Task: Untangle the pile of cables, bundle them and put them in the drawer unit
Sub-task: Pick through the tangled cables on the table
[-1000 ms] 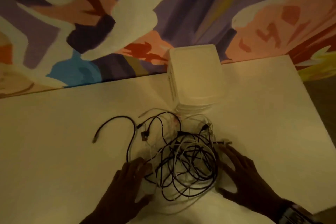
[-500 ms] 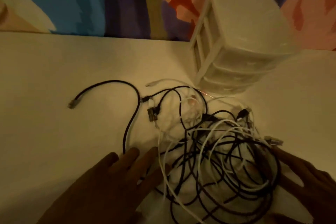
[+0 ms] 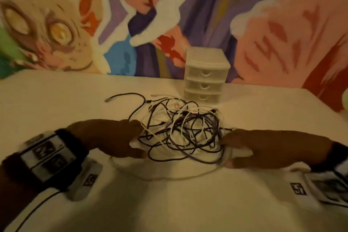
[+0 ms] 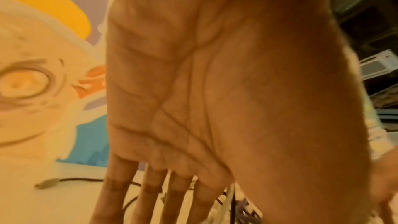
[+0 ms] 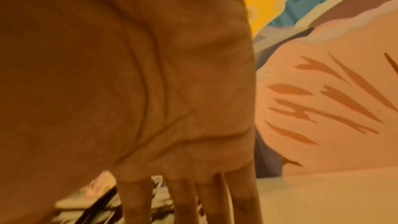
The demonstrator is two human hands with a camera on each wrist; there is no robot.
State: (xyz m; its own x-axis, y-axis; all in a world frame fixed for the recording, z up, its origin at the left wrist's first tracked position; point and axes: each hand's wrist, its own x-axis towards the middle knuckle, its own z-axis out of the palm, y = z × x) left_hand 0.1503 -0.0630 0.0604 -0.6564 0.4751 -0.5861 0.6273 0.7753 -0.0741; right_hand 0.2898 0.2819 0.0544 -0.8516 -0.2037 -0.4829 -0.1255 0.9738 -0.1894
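A tangled pile of black and white cables lies in the middle of the white table. My left hand rests flat at the pile's left edge, fingers straight. On the pile's right edge my right hand lies flat too. Both wrist views show spread palms with straight fingers over cable strands. One black cable end trails off to the left. A small white drawer unit with three shut drawers stands just behind the pile.
A colourful painted wall runs along the table's far edge. The table's right edge slants away at the right. Bare tabletop lies to the left of the pile and in front of my hands.
The head view has lifted and pulled back, so the drawer fronts now show. Both hands stay flat at the sides of the pile, which has not visibly shifted.
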